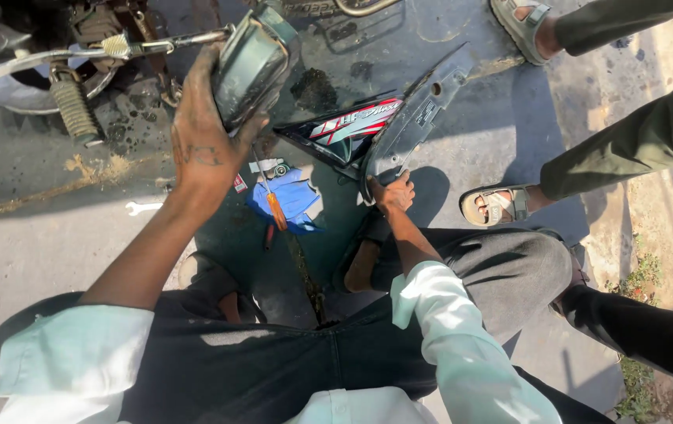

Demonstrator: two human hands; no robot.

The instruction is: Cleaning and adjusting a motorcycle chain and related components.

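Left hand (204,137) clamped around dark boxy metal part (251,64); right hand (392,192) gripping grey plastic side panel (415,118), just right of crumpled blue cloth (289,200).

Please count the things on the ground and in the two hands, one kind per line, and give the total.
Motorcycle side panels: 2, one in the left hand at, one in the right hand at
Screwdrivers: 1
Spanners: 1
Blue cloths: 1
Total: 5
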